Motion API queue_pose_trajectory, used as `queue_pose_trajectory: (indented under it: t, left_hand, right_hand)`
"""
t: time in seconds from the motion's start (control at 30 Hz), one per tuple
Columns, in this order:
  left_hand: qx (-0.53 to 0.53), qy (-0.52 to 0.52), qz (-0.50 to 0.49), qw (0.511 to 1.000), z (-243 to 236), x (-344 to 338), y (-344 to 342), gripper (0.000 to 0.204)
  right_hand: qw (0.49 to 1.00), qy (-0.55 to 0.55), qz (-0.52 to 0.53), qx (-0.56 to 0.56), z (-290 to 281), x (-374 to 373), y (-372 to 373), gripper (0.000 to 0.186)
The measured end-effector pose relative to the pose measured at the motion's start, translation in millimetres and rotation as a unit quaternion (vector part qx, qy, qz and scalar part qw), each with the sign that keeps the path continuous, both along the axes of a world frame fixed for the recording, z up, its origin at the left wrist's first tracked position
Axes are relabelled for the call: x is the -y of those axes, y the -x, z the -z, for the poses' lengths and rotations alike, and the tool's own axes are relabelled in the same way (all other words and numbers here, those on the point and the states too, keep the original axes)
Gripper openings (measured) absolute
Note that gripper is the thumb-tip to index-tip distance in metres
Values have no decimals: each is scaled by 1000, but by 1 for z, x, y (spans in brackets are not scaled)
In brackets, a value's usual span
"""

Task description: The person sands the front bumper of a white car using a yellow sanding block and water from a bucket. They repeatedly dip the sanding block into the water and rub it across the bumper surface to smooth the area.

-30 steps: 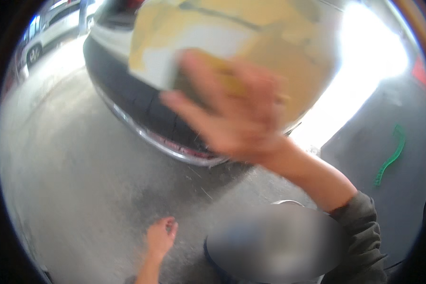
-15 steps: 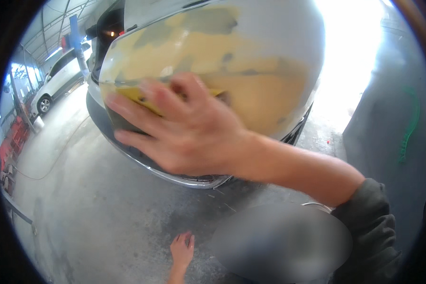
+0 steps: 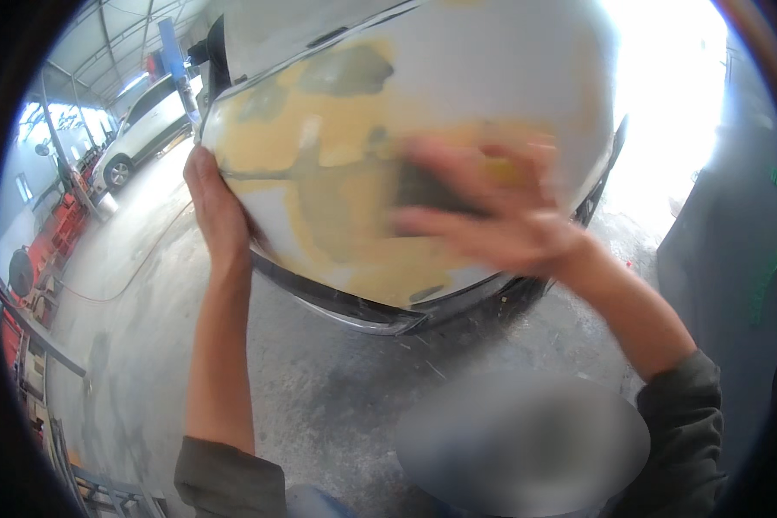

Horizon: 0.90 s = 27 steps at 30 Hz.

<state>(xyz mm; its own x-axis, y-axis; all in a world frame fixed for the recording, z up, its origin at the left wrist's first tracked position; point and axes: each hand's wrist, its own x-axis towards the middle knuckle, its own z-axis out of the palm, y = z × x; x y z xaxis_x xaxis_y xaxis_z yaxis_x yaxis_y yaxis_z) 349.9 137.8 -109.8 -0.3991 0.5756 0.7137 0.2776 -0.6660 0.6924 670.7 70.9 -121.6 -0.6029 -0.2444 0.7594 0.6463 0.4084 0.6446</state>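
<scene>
A curved car body panel [image 3: 492, 69], pale grey-white with yellowish coating and grey-green patches, fills the upper middle. My left hand [image 3: 220, 211] has its fingers pressed together round the panel's left edge. My right hand [image 3: 518, 220] is motion-blurred on the panel's right half, fingers wrapped over a dark block [image 3: 436, 194] with some yellow showing. The block lies against the coated surface; its exact shape is hidden and smeared.
Beneath is stained concrete floor [image 3: 319, 388]. A white car [image 3: 147, 129] stands by a blue post [image 3: 173, 52] at upper left. Red shelving or cabinets [image 3: 60, 224] and metal frames line the left side. A dark surface [image 3: 699, 311] with a green strip [image 3: 760, 276] is at right.
My left hand has risen from low over the floor onto the panel's left edge. My right hand and block have moved rightward across the panel.
</scene>
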Motion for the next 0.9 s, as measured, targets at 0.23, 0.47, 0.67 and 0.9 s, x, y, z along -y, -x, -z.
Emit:
queue_pose_trajectory:
  t: [0.23, 0.47, 0.67, 0.9]
  left_hand:
    - [-253, 13, -128, 959, 16, -25, 18, 60]
    - [105, -1, 58, 993, 5, -14, -14, 56]
    - [-4, -39, 143, 989, 27, -48, 50, 44]
    - [151, -23, 164, 975, 1, -16, -29, 37]
  right_hand:
    - [996, 5, 94, 5, -24, 13, 131, 33]
    - [1000, -14, -12, 7, 21, -15, -26, 40]
    - [996, -52, 45, -58, 1, 13, 99, 32]
    - [954, -169, 248, 14, 119, -76, -107, 46]
